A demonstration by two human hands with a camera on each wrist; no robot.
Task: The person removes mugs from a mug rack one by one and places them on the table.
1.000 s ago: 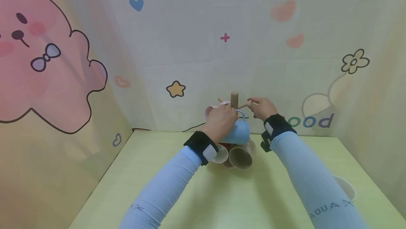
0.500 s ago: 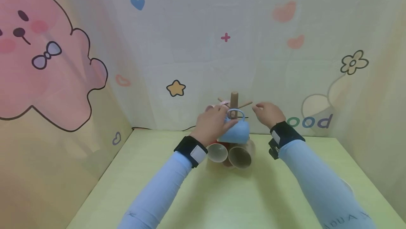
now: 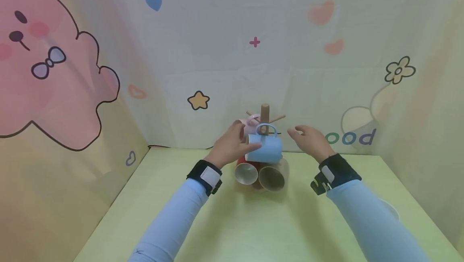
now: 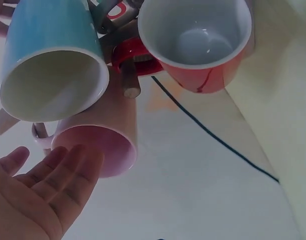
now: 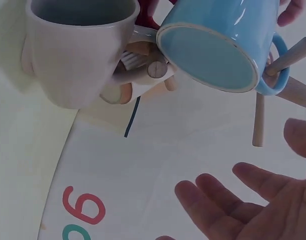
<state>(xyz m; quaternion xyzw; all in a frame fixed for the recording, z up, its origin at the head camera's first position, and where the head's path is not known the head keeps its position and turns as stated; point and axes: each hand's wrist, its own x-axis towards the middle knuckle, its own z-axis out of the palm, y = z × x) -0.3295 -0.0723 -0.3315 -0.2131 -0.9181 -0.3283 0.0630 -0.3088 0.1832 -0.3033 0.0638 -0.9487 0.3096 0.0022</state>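
Blue mug [image 3: 270,152] is hanging on the rack [image 3: 265,112]; left hand [image 3: 228,144] and right hand [image 3: 311,142], fingers loosely extended, are hovering near.

Wrist views closely flank the blue mug [image 3: 269,151]; the farther head view looks down.

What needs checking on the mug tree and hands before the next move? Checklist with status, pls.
1. Blue mug hooked by its handle on a peg: ok.
2. Right hand holding nothing, apart from the blue mug: ok.
3. Left hand clear of the pink mug: cannot tell; fingers overlap its rim in the left wrist view.
4. Upper right peg bare: ok.
5. White-rimmed item at right fully visible: not ok; the right sleeve covers part.
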